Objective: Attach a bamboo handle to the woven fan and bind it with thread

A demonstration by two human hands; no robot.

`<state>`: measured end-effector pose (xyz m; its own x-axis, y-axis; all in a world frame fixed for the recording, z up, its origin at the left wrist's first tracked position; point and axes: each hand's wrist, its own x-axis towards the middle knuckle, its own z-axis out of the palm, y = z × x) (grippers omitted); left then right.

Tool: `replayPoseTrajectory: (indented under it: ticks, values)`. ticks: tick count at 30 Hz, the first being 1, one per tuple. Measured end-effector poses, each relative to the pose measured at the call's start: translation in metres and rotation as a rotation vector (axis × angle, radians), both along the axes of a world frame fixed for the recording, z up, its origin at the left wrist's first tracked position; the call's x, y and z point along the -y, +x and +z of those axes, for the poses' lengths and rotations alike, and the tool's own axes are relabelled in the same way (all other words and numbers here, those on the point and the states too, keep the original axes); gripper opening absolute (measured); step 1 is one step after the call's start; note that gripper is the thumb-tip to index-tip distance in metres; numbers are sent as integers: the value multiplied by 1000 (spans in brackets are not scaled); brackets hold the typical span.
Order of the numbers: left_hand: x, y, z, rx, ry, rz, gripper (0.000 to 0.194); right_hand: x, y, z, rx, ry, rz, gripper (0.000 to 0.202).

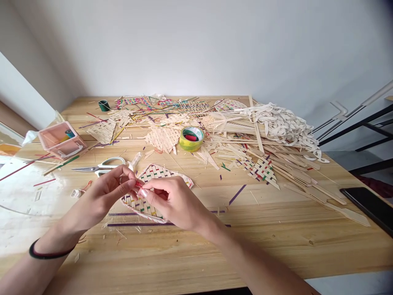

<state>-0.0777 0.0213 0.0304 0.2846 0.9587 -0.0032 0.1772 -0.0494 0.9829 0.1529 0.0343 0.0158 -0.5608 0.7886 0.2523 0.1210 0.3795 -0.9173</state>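
My left hand (110,190) and my right hand (172,200) meet fingertip to fingertip, both pinched. Between them shows a small red piece (139,184) that looks like thread; the fingers hide most of it. Just beyond and below lies a woven bamboo-strip panel (156,174) with coloured strips and a bound white edge with red stitching, partly covered by my hands. Scissors (102,167) with pale handles rest to the left of the panel. A small white bundle with red thread (77,192) sits near my left wrist.
A roll of tape (191,139) stands mid-table among woven pieces and loose strips. At the right are a heap of white ribbon (285,123) and a black phone (368,205). A pink box (63,139) and a green spool (104,105) stand left. Purple strips (168,225) lie in front.
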Motion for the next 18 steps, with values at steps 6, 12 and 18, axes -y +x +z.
replayPoseTrajectory:
  ticks: [6,12,18]
  values:
    - [-2,-1,-1,6,-6,-15,34,-1,1,-1,26,68,-51,28]
    - [-4,-9,-10,-21,23,23,27,-2,0,-3,43,82,-68,24]
    - [-4,-9,-10,-34,33,66,24,-2,-1,-4,15,100,-77,26]
